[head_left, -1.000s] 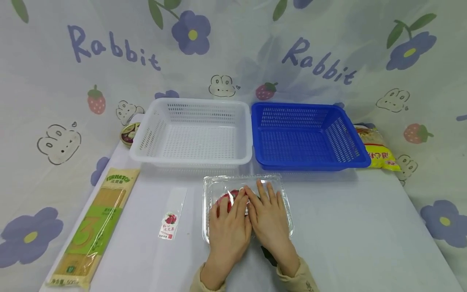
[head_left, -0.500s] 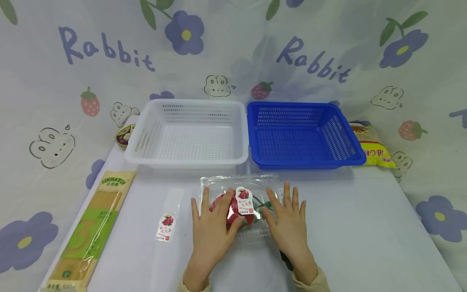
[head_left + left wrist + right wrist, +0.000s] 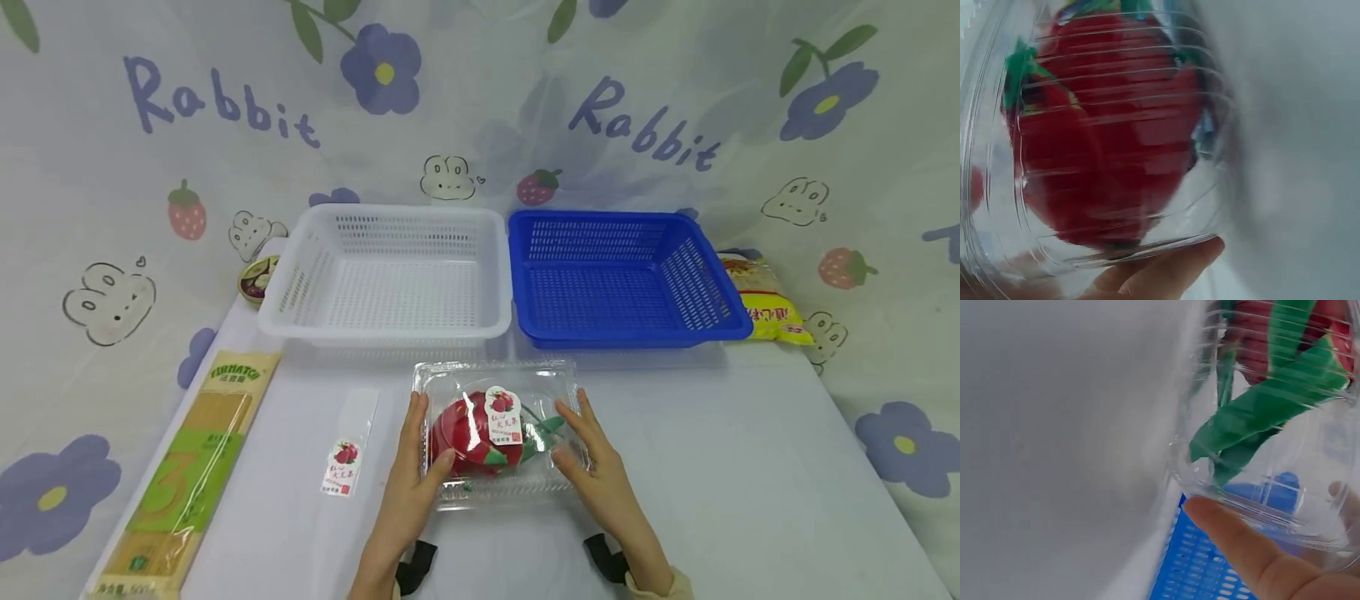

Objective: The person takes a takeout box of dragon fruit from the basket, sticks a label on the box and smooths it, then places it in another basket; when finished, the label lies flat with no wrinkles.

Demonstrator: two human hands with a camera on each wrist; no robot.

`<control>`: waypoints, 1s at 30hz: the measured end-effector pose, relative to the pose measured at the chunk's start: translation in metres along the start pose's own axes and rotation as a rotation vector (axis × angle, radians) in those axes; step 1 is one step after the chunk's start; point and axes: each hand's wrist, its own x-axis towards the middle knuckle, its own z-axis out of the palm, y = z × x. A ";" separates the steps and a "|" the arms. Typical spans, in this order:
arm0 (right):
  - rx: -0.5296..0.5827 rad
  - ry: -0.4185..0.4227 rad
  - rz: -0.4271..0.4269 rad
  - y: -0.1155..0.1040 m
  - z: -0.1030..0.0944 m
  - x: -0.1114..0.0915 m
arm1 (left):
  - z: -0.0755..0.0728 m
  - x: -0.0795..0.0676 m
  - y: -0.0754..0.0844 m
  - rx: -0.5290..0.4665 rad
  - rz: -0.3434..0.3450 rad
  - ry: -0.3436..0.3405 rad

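Observation:
A clear plastic clamshell box (image 3: 450,379) lies on the white tabletop in the head view, holding a red dragon fruit (image 3: 457,429) with green leaf tips. On the lid is a white dragon fruit sticker (image 3: 503,415). My left hand (image 3: 408,467) grips the box's left side, its thumb over the near left part and its fingers along the edge. My right hand (image 3: 600,462) grips the right side the same way. The left wrist view shows fingertips (image 3: 1172,269) against the box wall; in the right wrist view a finger (image 3: 1241,544) touches its lower edge.
Behind the box stand a white basket (image 3: 405,333) and a blue basket (image 3: 630,337). To the left lie a sticker strip (image 3: 343,467) and a noodle pack (image 3: 187,475). A round tin (image 3: 257,279) and a yellow food bag (image 3: 772,312) sit beside the baskets.
Both hands have moved apart from the middle of the lid to the box's two sides. The sticker on the lid has come into full view.

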 end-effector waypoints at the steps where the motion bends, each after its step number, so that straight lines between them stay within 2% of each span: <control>1: -0.002 -0.005 -0.017 0.000 -0.001 -0.001 | -0.001 0.001 0.002 0.001 0.002 0.001; 5: -0.042 -0.032 -0.100 -0.005 -0.005 -0.008 | -0.006 0.001 0.014 0.011 0.002 0.014; 9: -0.059 -0.009 -0.229 -0.018 -0.013 -0.015 | -0.013 0.001 0.033 -0.025 0.040 0.033; 16: -0.038 0.161 -0.660 -0.045 -0.032 -0.007 | -0.024 0.012 0.064 -0.163 0.153 0.027; 19: -0.080 0.216 -0.762 -0.052 -0.040 0.001 | -0.026 0.020 0.077 -0.172 0.204 0.034; 21: -0.091 0.272 -0.791 -0.053 -0.043 0.006 | -0.026 0.027 0.084 -0.151 0.231 0.036; 23: -0.034 0.335 -0.792 -0.050 -0.045 0.011 | -0.023 0.035 0.091 -0.140 0.249 0.020; 27: 0.234 0.407 -0.720 -0.041 -0.054 0.017 | -0.009 0.052 0.104 -0.157 0.274 -0.051; 30: 0.403 0.394 -0.673 -0.033 -0.064 0.023 | 0.001 0.063 0.112 -0.190 0.305 -0.094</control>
